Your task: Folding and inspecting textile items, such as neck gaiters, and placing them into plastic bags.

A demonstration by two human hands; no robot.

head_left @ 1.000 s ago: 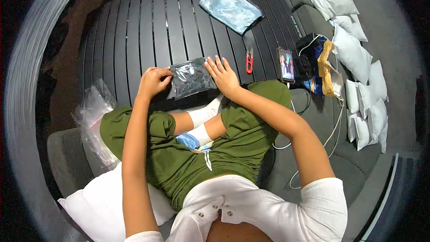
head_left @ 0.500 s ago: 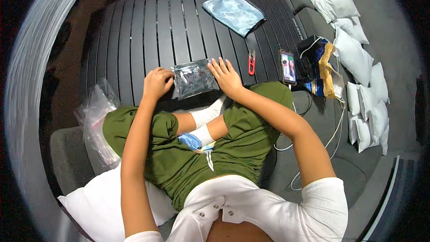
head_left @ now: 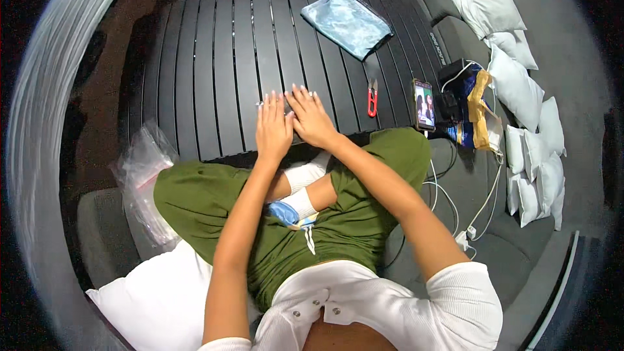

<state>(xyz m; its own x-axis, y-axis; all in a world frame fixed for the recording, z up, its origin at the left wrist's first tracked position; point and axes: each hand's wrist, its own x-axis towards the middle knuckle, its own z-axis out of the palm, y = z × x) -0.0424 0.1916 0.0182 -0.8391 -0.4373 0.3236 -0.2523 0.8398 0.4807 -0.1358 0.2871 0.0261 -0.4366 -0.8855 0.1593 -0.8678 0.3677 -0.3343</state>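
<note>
Left hand (head_left: 274, 133): yours, palm down at the near side of the slatted black table (head_left: 221, 78); fingers straight, close together, pointing away from you. Right hand (head_left: 313, 120): palm down just beside it, thumb sides close or touching; fingers straight, slightly apart, slanting leftward. Neither curls round anything. Sliver of shiny clear film (head_left: 259, 103): at your left fingertips, that hand the nearer; anything more of it is hidden beneath your hands, long axis not tellable. Red-handled thread snips (head_left: 372, 101): right of your right hand, well apart, blades pointing away from you.
</note>
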